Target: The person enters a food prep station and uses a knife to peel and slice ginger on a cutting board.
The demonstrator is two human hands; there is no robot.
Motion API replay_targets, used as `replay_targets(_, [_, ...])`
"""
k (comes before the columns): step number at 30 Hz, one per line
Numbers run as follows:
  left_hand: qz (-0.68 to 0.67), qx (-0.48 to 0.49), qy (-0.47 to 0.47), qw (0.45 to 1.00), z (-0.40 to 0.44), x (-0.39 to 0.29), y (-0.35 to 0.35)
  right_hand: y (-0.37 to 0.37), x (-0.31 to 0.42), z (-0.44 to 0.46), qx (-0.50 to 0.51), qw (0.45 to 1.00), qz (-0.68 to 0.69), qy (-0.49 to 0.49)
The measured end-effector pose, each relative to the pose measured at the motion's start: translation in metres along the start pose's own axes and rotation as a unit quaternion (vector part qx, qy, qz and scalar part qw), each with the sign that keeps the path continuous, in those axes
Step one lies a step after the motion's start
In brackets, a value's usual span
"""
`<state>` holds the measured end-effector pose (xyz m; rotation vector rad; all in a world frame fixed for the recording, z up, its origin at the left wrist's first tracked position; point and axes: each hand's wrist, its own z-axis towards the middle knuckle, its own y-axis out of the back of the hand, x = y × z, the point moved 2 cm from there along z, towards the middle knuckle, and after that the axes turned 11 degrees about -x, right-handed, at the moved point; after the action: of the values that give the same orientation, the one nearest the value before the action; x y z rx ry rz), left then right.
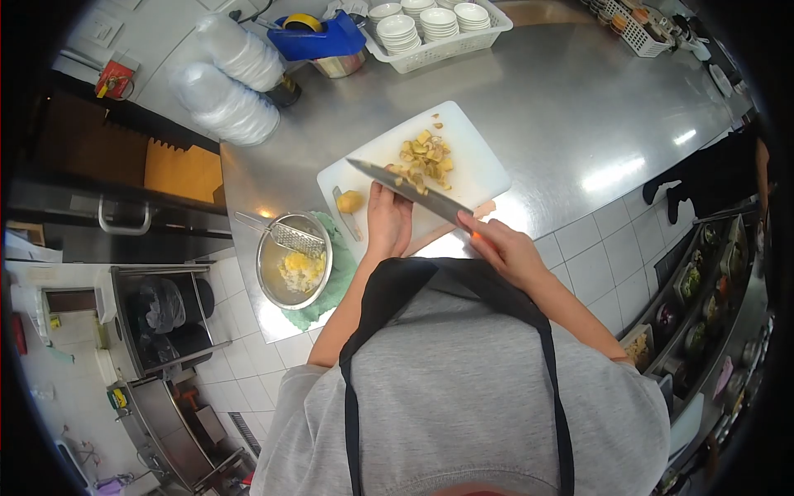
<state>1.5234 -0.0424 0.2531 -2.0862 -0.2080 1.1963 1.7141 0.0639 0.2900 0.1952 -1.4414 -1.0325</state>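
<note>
My right hand (506, 250) is closed around the orange handle of a large kitchen knife (430, 198). The broad blade slants up and left over a white cutting board (480, 161). My left hand (390, 219) is at the blade's middle, its fingers against the metal and partly hidden behind it. Chopped yellow-brown pieces, looking like ginger (426, 153), lie heaped on the board just beyond the blade. A peeled yellow lump (351, 201) rests at the board's left corner, beside a small light-coloured tool (337, 195) that I cannot name.
Left of the board, a metal bowl (263, 273) holds a flat grater (298, 240) and grated yellow-white food, on a green cloth (337, 285). Plastic-wrapped stacks (227, 103), a blue holder (310, 41) and a white basket (438, 51) of small dishes stand behind. A person in dark clothes (711, 174) is at right.
</note>
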Motion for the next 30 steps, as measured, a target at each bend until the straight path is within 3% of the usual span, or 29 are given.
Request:
replay_targets(10, [0.024,-0.048,-0.025,0.998,-0.003,0.010,0.003,-0.007,0.002,0.002,-0.005,0.997,-0.071,-0.027])
replay_targets(12, [0.090,-0.018,-0.028,0.995,-0.007,0.023,0.008,-0.015,-0.009,0.008,-0.054,0.997,-0.038,-0.047])
replay_targets(14, [0.082,-0.013,-0.024,0.996,-0.012,0.026,0.003,-0.016,-0.018,0.017,-0.066,0.997,-0.014,-0.034])
replay_targets(16, [0.006,0.042,0.047,0.998,-0.005,0.021,0.008,-0.015,-0.020,0.017,-0.078,0.997,0.011,-0.022])
replay_targets(19, [-0.003,-0.001,0.047,0.999,0.006,0.007,0.013,-0.008,-0.012,0.011,-0.048,0.997,0.060,-0.003])
replay_targets(24, [0.002,-0.022,0.033,0.999,0.008,-0.004,0.014,-0.003,-0.004,-0.005,0.045,0.997,-0.033,-0.045])
replay_targets(30, [-0.011,-0.044,0.040,0.998,0.004,0.003,0.010,-0.003,-0.002,-0.002,0.023,0.995,-0.093,-0.021])
